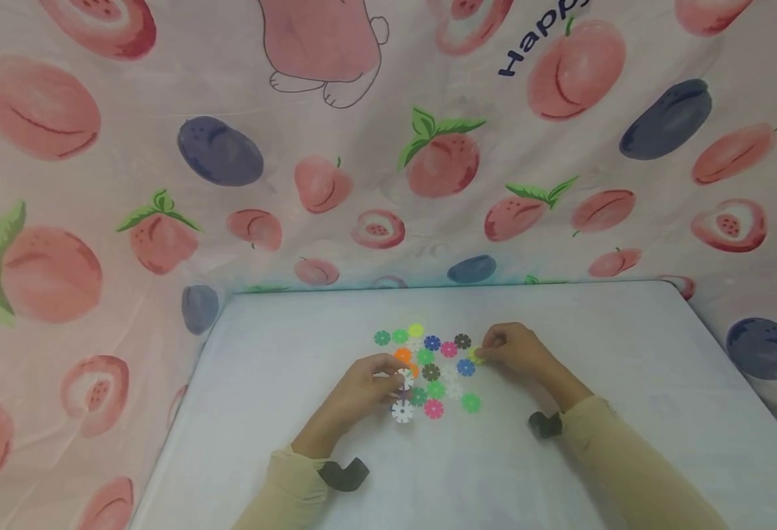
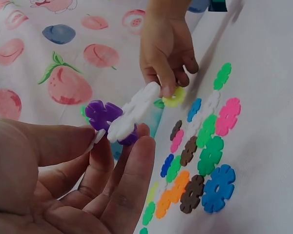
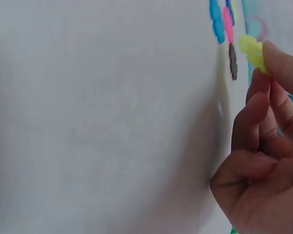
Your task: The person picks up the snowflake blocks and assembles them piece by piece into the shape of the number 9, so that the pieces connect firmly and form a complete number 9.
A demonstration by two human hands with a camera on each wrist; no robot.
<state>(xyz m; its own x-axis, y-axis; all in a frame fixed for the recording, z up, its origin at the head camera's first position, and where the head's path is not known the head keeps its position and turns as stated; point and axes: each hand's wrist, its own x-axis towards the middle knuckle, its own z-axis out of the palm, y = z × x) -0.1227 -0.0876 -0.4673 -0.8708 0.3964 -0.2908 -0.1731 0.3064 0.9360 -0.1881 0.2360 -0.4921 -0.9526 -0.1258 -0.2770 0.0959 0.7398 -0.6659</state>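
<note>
My left hand (image 1: 364,386) pinches a small cluster of interlocked snowflake discs between thumb and fingers. In the left wrist view a purple disc (image 2: 101,114) is slotted together with white discs (image 2: 134,109). On the other side of the pieces, my right hand (image 1: 519,352) pinches a yellow snowflake disc (image 3: 251,50) between thumb and fingertip, held just above the table. Its other fingers are curled. Loose snowflake discs lie between and below both hands, among them a blue one (image 1: 465,367), a brown one (image 1: 431,372), and a pink one (image 1: 433,408).
A white-covered table (image 1: 282,331) carries several loose discs in a loose group near its middle. Behind it hangs a fruit-print cloth (image 1: 428,243), which also covers the sides. Dark bands (image 1: 345,475) sit at both wrists, over beige sleeves (image 1: 289,486).
</note>
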